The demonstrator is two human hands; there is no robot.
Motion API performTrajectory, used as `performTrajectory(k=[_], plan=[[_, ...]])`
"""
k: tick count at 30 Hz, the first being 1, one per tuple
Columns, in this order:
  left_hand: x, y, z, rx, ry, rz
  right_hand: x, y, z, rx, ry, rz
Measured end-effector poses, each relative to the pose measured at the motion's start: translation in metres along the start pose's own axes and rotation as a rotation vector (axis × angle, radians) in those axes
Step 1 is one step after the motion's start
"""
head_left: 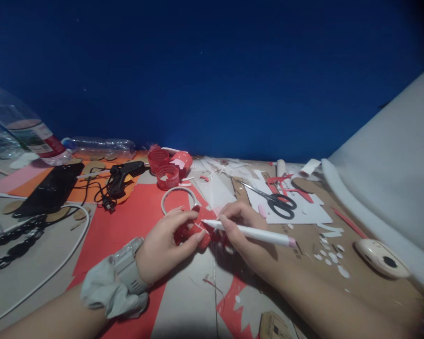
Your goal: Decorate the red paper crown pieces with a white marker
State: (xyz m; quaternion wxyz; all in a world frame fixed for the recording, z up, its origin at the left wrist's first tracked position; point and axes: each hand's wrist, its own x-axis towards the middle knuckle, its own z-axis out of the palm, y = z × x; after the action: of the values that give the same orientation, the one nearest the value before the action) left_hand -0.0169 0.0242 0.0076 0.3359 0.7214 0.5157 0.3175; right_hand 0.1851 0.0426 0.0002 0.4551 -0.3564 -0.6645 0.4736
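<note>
Left hand (pixel 169 235) holds a red piece (pixel 205 236) between thumb and fingers, while the right hand (pixel 247 219) grips a white pen (pixel 261 235), its tip at the piece's surface; whether it actually touches, I cannot tell. White lines already cross part of the red piece, so the drawing looks begun; it seems unfinished, though the side under the fingers is hidden. On the near side of the red piece lie jagged red scraps (pixel 229 313), which suggest some cutting is done. Well to the right of the red piece, white paper dots (pixel 333 257) are scattered. Just beyond the red piece lies a pale ring (pixel 163 200). Farther beyond it and to the right, black-handled scissors (pixel 271 197) rest unheld on white paper (pixel 311 217). Beyond the red piece and to the left, two red rings (pixel 167 183) stand beside a curved red band (pixel 184 160) bearing white marks, apparently further along; whether the rings carry drawing is too small to tell. Behind everything is a blue wall (pixel 212 94).
</note>
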Motion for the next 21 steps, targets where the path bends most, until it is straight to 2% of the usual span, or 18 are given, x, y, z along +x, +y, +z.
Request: performTrajectory(k=[5,12,21], plan=[[-0.0004,0.0011,-0.0001,-0.007,-0.006,-0.006,0.0021,-0.0042,0.0005,0.002,0.071,0.01],[-0.0002,0.0,0.0,-0.006,-0.008,-0.011,0.0026,-0.0062,0.0017,-0.031,0.08,0.045],[0.001,-0.0002,0.0011,-0.018,0.004,0.004,0.0033,-0.0009,-0.0001,0.11,0.1,0.043]])
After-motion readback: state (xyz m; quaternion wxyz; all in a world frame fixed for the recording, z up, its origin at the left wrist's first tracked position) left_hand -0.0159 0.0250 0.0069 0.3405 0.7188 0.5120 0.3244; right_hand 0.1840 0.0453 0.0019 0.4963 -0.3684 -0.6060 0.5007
